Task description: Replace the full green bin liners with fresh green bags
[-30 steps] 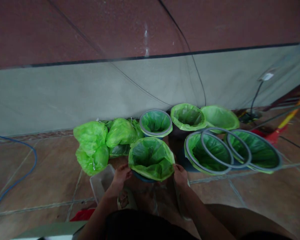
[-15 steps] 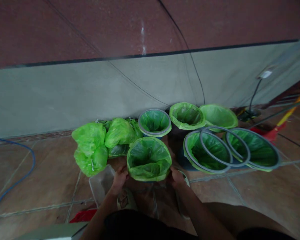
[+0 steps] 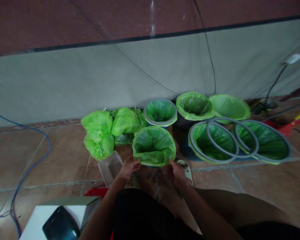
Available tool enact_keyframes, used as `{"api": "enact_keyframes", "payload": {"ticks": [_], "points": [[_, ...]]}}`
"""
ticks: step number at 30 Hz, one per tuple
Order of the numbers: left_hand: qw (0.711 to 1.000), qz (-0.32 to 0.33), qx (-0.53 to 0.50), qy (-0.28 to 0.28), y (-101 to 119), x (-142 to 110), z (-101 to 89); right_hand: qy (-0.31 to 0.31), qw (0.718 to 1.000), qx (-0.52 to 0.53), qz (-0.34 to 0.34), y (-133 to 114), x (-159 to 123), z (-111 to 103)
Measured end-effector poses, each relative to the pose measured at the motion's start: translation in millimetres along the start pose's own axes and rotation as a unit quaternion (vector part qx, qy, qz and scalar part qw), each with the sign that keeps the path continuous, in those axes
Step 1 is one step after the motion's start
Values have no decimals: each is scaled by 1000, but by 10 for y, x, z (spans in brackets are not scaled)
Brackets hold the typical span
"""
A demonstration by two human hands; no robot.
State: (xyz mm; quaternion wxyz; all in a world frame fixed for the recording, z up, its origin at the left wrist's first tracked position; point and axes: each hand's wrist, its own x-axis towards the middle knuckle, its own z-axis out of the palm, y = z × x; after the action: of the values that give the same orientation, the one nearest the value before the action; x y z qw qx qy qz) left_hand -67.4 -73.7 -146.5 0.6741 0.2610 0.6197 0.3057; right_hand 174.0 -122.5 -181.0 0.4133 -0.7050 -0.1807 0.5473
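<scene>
A trash bin lined with a green bag [image 3: 154, 163] stands on the floor right in front of me, the bag's edge folded over its rim. My left hand [image 3: 130, 167] is closed on the bag's edge at the near left of the rim. At the near right, my right hand [image 3: 177, 171] pinches the same edge. Behind it is another lined bin with a grey ring [image 3: 160, 100] on its rim. Tied green bags [image 3: 100, 130] lie to the left. A loose grey ring [image 3: 257, 141] rests across two lined bins on the right.
Two more lined bins [image 3: 193, 103] stand by the wall. A clear plastic container [image 3: 111, 168] sits near my left hand. Lower left, a phone [image 3: 61, 223] lies on a white box [image 3: 35, 218]. A blue cable [image 3: 27, 166] crosses the floor, and a red dustpan [image 3: 285, 128] is at the right.
My view has tilted down and shifted left, bringing the phone and box into sight. Both hands stay at the bin's near rim, with the left fingers now further over the bag's edge.
</scene>
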Motion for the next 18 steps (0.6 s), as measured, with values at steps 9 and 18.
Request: {"api": "enact_keyframes", "payload": {"ticks": [9, 18], "points": [[997, 41, -55, -20, -130, 34, -58, -37, 984, 137, 104, -57, -28, 23], [991, 23, -133, -21, -176, 86, -88, -102, 973, 173, 111, 62, -2, -85]]}}
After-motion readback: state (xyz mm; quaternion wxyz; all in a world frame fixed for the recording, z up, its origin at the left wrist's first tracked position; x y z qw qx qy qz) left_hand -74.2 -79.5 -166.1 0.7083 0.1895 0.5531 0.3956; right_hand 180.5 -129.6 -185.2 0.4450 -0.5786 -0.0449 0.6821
